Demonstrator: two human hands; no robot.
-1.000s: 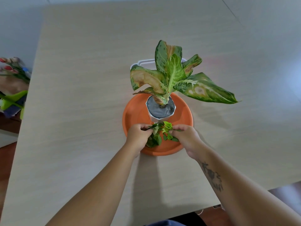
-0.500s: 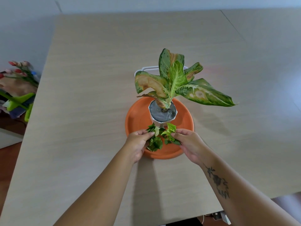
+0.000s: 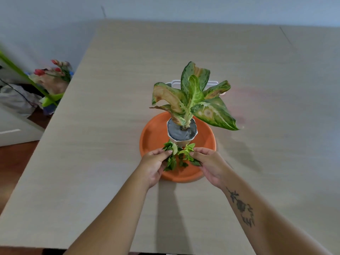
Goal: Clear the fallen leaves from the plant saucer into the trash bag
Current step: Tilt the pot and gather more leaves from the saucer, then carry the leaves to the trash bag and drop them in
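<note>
- Pale wood-grain table (image 3: 110, 126) fills most of the frame, with a plain wall behind it. Its left edge runs diagonally down to the lower left, and its near edge sits at the bottom of the frame.
- Orange saucer (image 3: 154, 133) is at centre frame. A white pot (image 3: 182, 133) stands in it, holding a plant (image 3: 195, 100) with browning leaves.
- Fallen leaves (image 3: 185, 151) sit bunched at the saucer's near side, just in front of the pot.
- Left hand (image 3: 154, 162) pinches the left clump between thumb and fingertips. Right hand (image 3: 211, 162) pinches the right clump the same way.
- Step, as judged: gather and lift. Best to close both clumps into one bundle before lifting, since loose green bits between the hands look likely to drop.
- Lift straight up and towards the body. The big drooping leaf at right overhangs the saucer rim, and the pot is touching or almost touching the clump, so a forward sweep could nudge it.
- Trash bag can't be identified in view. A pale crumpled heap (image 3: 16, 100) lies off the table at far left, but whether that's the bag can't be told.
- Open table on both sides and in front of the saucer. A white handled item (image 3: 174, 82) sits behind the plant, and flowers (image 3: 53, 70) lie beyond the left edge.
</note>
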